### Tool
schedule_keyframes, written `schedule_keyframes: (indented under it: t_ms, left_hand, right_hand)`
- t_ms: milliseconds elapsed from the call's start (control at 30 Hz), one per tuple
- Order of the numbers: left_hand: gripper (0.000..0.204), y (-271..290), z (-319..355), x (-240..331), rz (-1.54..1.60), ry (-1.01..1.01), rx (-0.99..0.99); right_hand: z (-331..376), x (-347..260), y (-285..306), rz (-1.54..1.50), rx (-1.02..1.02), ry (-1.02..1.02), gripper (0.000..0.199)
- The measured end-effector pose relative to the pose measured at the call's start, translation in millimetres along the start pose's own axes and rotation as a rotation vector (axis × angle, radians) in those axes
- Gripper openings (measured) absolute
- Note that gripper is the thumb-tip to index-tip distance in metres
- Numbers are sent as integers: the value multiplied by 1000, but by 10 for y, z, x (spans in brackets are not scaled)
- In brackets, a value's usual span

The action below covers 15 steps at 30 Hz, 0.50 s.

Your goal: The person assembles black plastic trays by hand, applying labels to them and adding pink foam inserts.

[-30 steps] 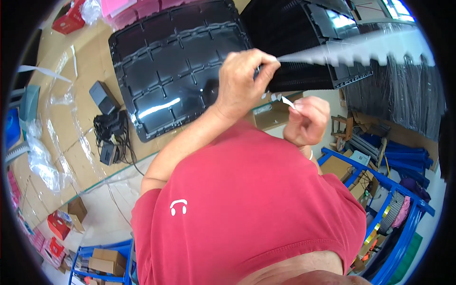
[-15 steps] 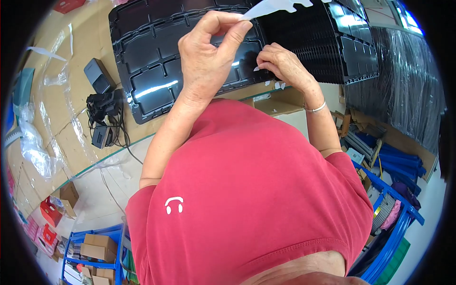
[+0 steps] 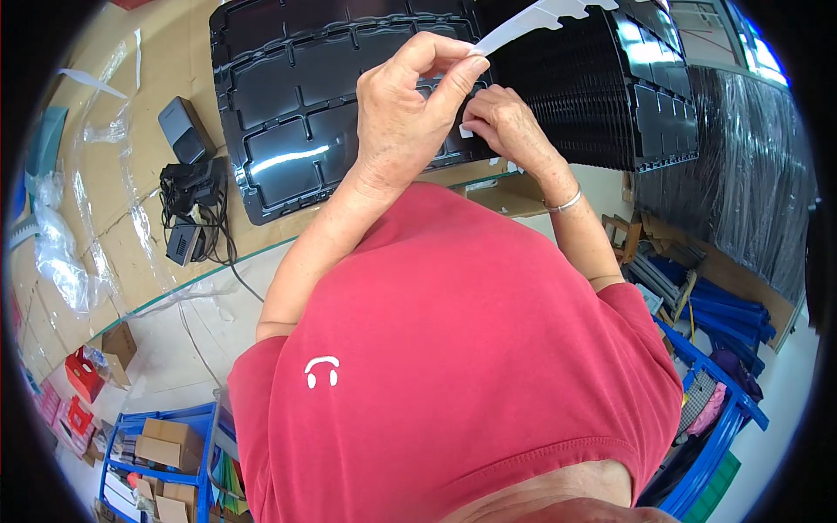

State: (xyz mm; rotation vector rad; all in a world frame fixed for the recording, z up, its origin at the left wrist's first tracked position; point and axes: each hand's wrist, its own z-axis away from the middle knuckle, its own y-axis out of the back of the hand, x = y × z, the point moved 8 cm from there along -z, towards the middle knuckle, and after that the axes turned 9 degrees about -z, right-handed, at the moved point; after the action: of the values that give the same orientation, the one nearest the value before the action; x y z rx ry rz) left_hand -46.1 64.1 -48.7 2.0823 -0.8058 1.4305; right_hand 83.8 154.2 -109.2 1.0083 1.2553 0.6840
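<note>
Currently, in the head view, a white, notched, thin strip point(image 3: 516, 28) is pinched between the left hand's point(image 3: 397, 122) thumb and forefinger, over a glossy black plastic tray point(image 3: 272, 148). At the tray's near edge, a small white tab point(image 3: 466, 132) is touched by the right hand's point(image 3: 513, 129) bunched fingers; whether it is clamped cannot be told.

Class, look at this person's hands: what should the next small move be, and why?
Probably, the right hand should press the small white piece onto the black tray: its fingers hold that piece by the tray's near edge, while the left hand pinches the notched white strip apart from it.
</note>
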Motion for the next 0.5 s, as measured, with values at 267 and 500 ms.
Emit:
schedule_keyframes:
  t_ms: [267,500]
  left_hand:
    - [9,-70,-56,26,-44,-7,-63]
    - [10,-137,155,219,39,-68,-231]
  right_hand:
    - [-256,-75,590,-129,392,-16,5]
    - [-1692,55,512,-376,232,133,10]
